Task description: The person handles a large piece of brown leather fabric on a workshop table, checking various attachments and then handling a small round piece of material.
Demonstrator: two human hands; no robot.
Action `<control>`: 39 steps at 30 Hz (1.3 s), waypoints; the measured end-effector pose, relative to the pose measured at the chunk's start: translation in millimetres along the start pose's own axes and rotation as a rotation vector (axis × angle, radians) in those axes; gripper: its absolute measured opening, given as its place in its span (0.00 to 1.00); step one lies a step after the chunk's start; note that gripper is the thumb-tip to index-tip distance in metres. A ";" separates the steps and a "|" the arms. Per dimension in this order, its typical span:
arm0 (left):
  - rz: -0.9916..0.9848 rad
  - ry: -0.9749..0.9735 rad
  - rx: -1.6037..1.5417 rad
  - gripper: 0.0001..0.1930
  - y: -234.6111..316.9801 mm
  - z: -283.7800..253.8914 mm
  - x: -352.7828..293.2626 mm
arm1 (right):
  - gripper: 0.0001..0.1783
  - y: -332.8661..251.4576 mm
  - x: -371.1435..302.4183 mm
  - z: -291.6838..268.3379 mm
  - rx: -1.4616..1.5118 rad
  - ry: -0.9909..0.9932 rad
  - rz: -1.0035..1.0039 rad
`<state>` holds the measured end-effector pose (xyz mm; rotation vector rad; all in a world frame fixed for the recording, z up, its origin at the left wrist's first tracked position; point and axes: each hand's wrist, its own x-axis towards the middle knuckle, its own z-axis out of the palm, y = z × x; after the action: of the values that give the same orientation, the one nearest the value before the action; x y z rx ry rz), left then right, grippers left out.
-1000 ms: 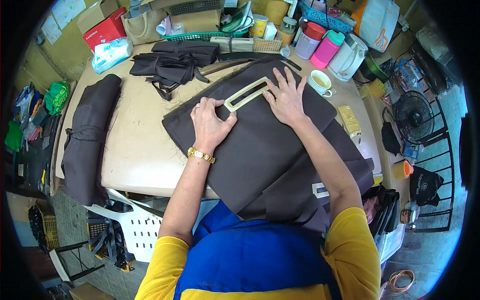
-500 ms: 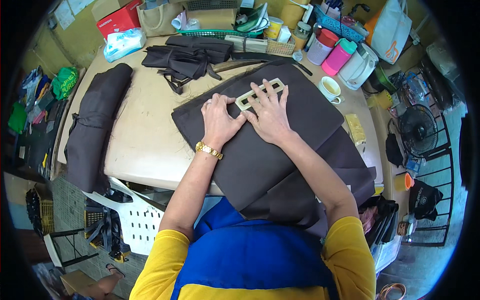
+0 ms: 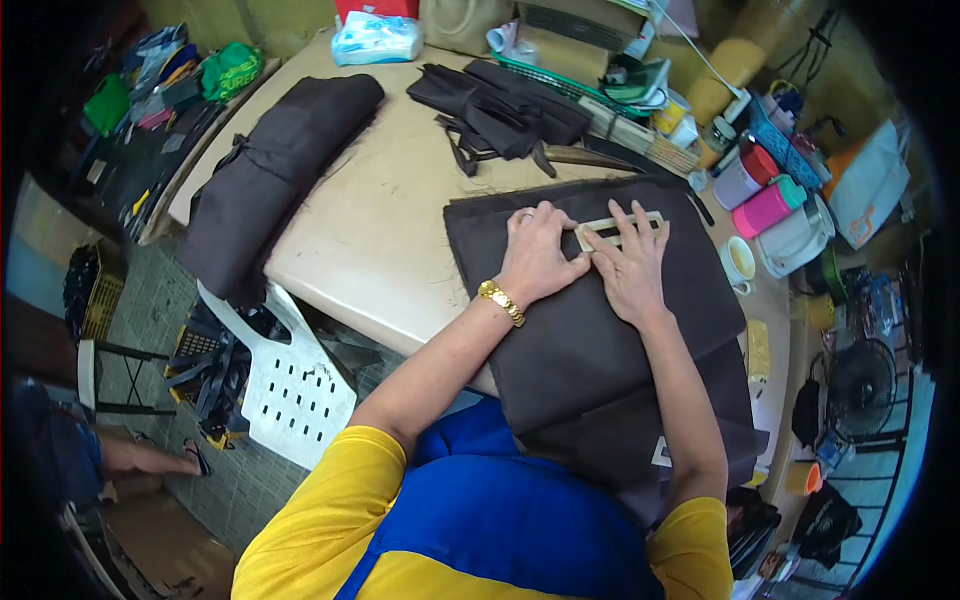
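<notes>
A stack of dark brown fabric sheets [image 3: 570, 360] lies in front of me on the table. On its upper part rests a narrow cream rectangular frame [image 3: 586, 238] with slots through it. My right hand [image 3: 632, 268] lies over this frame, its fingers spread across it and pressing down. My left hand [image 3: 537, 252], with a gold watch [image 3: 502, 302] at the wrist, rests on the fabric at the frame's left end. Its fingers are bent, with index finger and thumb apart on either side of that end. The two thumbs nearly meet below the frame.
A tied roll of dark fabric [image 3: 280, 185] lies at the left; folded dark pieces [image 3: 500, 115] lie at the back. A cup [image 3: 738, 262], a yellow packet [image 3: 758, 350], tumblers [image 3: 768, 205] and a kettle [image 3: 797, 240] line the right side. A white chair [image 3: 300, 390] stands at the table's front.
The view has swung left, so table and hands appear farther right. Both hands stay on the frame and fabric with nearly the same hold. A person's leg shows more at lower left.
</notes>
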<state>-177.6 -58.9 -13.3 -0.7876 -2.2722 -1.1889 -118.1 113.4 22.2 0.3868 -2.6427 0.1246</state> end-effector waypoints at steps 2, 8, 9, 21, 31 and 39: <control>-0.013 -0.002 -0.007 0.21 -1.5 -0.2 -0.1 | 0.17 4.6 -0.9 -0.4 0.022 -0.011 -0.048; -0.014 -0.004 0.008 0.20 -0.9 1.1 0.5 | 0.17 20.1 -8.5 -12.3 -0.120 0.017 -0.091; -0.010 0.004 0.014 0.20 -0.7 0.8 0.4 | 0.18 21.3 -9.5 -14.3 -0.136 0.021 -0.087; -0.061 -0.059 -0.017 0.19 1.9 -1.0 2.7 | 0.16 46.3 -16.8 -11.4 -0.331 0.099 0.089; -0.036 -0.055 0.021 0.19 0.5 -1.1 3.0 | 0.12 24.1 -10.0 -8.3 -0.053 0.168 0.072; -0.035 -0.054 0.017 0.19 1.4 -1.6 3.6 | 0.24 44.0 -1.7 1.4 -0.165 -0.002 0.261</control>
<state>-179.1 -58.7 -9.4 -0.7851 -2.3458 -1.1764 -130.1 155.7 19.3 -0.0136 -2.6695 -0.0121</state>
